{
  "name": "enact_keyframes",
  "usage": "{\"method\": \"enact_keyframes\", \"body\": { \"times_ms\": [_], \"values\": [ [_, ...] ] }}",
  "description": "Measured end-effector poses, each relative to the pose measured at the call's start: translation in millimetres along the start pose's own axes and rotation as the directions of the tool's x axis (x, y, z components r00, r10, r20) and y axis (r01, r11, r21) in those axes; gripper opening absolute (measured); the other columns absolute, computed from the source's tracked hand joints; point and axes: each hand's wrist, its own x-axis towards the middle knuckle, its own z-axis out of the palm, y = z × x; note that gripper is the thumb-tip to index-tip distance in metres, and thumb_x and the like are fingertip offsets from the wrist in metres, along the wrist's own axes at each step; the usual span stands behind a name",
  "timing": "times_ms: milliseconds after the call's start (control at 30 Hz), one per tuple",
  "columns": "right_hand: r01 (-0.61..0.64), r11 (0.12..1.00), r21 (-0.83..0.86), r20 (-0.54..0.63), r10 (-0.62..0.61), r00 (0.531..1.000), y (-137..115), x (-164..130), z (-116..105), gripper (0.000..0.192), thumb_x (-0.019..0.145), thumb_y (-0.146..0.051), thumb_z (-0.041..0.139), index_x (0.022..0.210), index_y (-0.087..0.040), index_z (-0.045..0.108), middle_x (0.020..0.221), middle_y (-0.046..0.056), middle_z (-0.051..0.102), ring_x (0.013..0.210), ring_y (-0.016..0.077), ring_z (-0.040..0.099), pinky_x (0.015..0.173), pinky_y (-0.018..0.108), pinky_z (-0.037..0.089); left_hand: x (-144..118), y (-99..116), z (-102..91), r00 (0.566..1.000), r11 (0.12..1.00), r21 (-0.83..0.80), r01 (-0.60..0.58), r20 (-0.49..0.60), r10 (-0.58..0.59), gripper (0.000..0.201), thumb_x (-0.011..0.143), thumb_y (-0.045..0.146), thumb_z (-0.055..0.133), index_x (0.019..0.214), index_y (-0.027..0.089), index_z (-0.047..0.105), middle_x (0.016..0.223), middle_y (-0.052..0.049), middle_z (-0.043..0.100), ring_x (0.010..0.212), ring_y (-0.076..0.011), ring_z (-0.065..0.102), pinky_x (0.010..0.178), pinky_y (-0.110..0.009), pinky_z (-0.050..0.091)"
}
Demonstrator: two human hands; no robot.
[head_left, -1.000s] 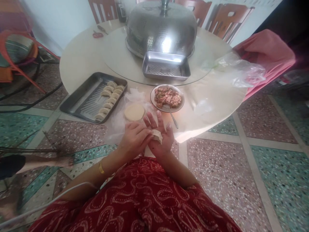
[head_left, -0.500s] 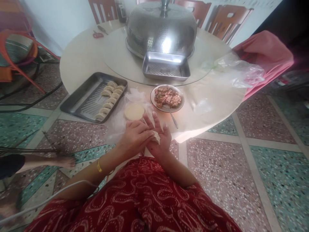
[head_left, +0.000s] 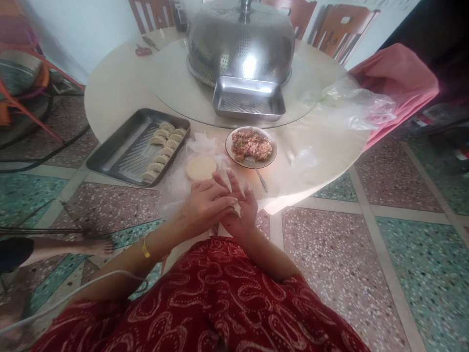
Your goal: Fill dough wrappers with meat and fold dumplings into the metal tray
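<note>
Since the earlier frame, the left hand (head_left: pixel 205 205) has slid further over the dumpling (head_left: pixel 237 209), which lies in the open right hand (head_left: pixel 240 208) at the counter (head_left: pixel 120 88) edge; only its right end shows, so its axis cannot be told. Left fingers press closed on it. No writing is legible. Nearby: wrapper stack (head_left: pixel 201 167), filling plate (head_left: pixel 251 146), spoon (head_left: pixel 259 177), tray of dumplings (head_left: pixel 120 151).

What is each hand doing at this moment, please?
Left hand: fingers pressed down over the small pale folded dough dumpling.
Right hand: open, palm up, cradling that dumpling.
</note>
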Motion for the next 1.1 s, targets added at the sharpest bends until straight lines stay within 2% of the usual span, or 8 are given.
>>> {"method": "enact_keyframes", "body": {
  "times_ms": [167,367,567,767,900,1033,1100],
  "values": [
    [-0.024,1.000,0.000,0.004,0.024,1.000,-0.2,-0.4,-1.1,0.045,0.086,-0.057,0.041,0.118,-0.030,0.060,0.119,0.004,0.070,0.113,0.0225,0.064,0.103,0.053,0.049,5.1,0.2,-1.7,0.996,0.997,0.029,-0.072,0.063,0.070,0.024,0.097,0.028,0.048,0.082,0.025,0.067,0.082,-0.001,0.067,0.079,-0.0214,0.055,0.073,-0.037,0.036],
    [-0.015,1.000,-0.007,0.040,0.015,0.999,-1.6,-0.1,-2.4,0.046,0.080,-0.058,0.051,0.116,-0.031,0.061,0.118,0.003,0.071,0.111,0.0231,0.065,0.100,0.052,0.052,8.1,5.4,-5.5,0.997,0.996,-0.089,-0.028,0.067,0.034,0.011,0.091,0.024,0.058,0.097,0.021,0.066,0.092,-0.005,0.068,0.088,-0.0228,0.060,0.080,-0.040,0.041],
    [-0.009,1.000,0.004,0.064,0.008,0.998,-0.1,-0.6,-1.8,0.044,0.082,-0.057,0.048,0.115,-0.031,0.061,0.117,0.001,0.072,0.104,0.0225,0.069,0.104,0.053,0.049,8.7,6.2,-2.3,0.996,0.996,-0.087,-0.030,0.085,0.038,0.020,0.095,0.027,0.050,0.086,0.024,0.068,0.090,-0.004,0.067,0.086,-0.0231,0.059,0.079,-0.040,0.042],
    [0.007,1.000,-0.020,0.061,-0.005,0.998,0.7,0.3,-3.7,0.045,0.088,-0.056,0.038,0.119,-0.029,0.058,0.118,0.004,0.071,0.110,0.0227,0.065,0.103,0.053,0.048,8.7,6.9,-0.6,0.989,0.993,-0.108,0.038,0.148,-0.021,0.024,0.095,0.036,0.050,0.089,0.026,0.071,0.093,-0.005,0.066,0.088,-0.0235,0.057,0.083,-0.042,0.041],
    [-0.006,1.000,-0.010,0.055,0.006,0.998,0.5,1.1,-4.1,0.046,0.087,-0.056,0.039,0.119,-0.029,0.058,0.115,0.004,0.072,0.107,0.0209,0.066,0.107,0.051,0.045,8.8,7.8,-0.1,0.986,0.995,-0.085,0.050,0.160,-0.035,0.029,0.096,0.036,0.048,0.082,0.025,0.072,0.091,-0.005,0.066,0.088,-0.0229,0.055,0.085,-0.041,0.040],
    [-0.003,1.000,0.007,0.056,0.002,0.998,-0.7,0.7,-3.6,0.045,0.086,-0.056,0.042,0.118,-0.029,0.059,0.116,0.005,0.071,0.109,0.0216,0.065,0.107,0.051,0.045,8.1,6.7,1.5,0.989,0.997,-0.077,0.026,0.150,-0.014,0.026,0.095,0.038,0.051,0.094,0.027,0.073,0.093,-0.006,0.066,0.088,-0.0238,0.055,0.082,-0.041,0.040],
    [-0.002,1.000,0.016,0.047,0.001,0.999,-0.9,0.6,-3.9,0.045,0.087,-0.055,0.040,0.119,-0.028,0.059,0.116,0.004,0.072,0.107,0.0208,0.066,0.109,0.049,0.044,7.8,5.3,2.9,0.987,0.999,-0.049,0.020,0.163,-0.012,0.027,0.096,0.038,0.049,0.094,0.028,0.074,0.092,-0.005,0.066,0.088,-0.0238,0.054,0.082,-0.041,0.039]
  ]
}}
